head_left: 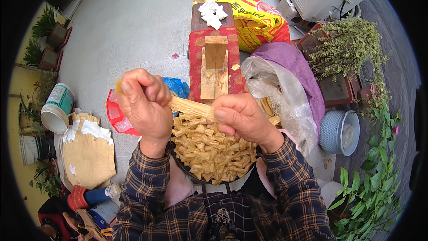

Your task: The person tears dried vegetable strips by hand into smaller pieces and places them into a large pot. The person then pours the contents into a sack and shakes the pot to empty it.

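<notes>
A pale yellow, fibrous dried strip (194,106) is stretched between my two hands, above a heap of cut pieces. My left hand (145,100) is closed around its left part, and a yellowish end (118,87) pokes out past the fingers. My right hand (243,115) pinches the other end between thumb and fingers. Below, many short pieces (211,151) of the same colour fill a dark round container on my lap side. Just ahead, a wooden stand (216,58) with an upright block sits on a red patterned cloth (195,56) over a bench.
White crumpled tissue (212,12) lies at the bench's far end. Right of it are a yellow and red sack (256,22), a clear plastic bag (285,93) and a purple sack (296,71). A blue basin (336,129), potted plants (352,49), a white bucket (57,111) and cardboard (89,151) stand around.
</notes>
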A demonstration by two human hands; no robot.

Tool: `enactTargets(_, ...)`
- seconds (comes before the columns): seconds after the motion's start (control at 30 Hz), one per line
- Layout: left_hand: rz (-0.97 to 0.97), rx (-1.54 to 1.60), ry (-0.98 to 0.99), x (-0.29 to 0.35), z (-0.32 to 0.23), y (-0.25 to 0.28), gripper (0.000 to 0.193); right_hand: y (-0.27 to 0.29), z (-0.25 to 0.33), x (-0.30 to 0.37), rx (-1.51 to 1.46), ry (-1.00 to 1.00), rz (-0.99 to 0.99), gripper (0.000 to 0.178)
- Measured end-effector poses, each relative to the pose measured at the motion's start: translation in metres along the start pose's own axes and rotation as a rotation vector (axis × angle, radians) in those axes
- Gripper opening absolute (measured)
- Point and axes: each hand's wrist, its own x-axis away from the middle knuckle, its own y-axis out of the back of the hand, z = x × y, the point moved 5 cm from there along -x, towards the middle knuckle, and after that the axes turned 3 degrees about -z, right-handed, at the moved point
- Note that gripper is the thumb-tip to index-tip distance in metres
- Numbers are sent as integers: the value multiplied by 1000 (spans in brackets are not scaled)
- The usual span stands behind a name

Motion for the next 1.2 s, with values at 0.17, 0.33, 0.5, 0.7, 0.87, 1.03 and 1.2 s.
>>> enactTargets(0.17, 414, -478, -153, 40, 22, -34, 47, -14, 15, 1, 577, 445, -305, 21)
enactTargets(0.33, 426, -340, 385, 46, 47, -35, 35, 2, -10, 1, 649, 346, -442, 10)
enactTargets(0.5, 383, -635, 290, 39, 50, -28, 15, 9, -41, -1, -155, -115, -371, 20)
enactTargets(0.7, 602, -594, -141, 37, 33, -35, 10, 4, -49, 3, -644, -413, -21, 21)
enactTargets(0.87, 433, -532, 181, 41, 47, -21, 7, 16, -30, -3, -36, -58, -264, 11)
enactTargets(1.03, 399, -370, 678, 44, 63, -10, 8, 20, -32, -5, 21, 26, -175, 15)
enactTargets(1.2, 387, -656, 419, 33, 47, -17, 12, 23, -41, 2, -627, -164, -17, 17)
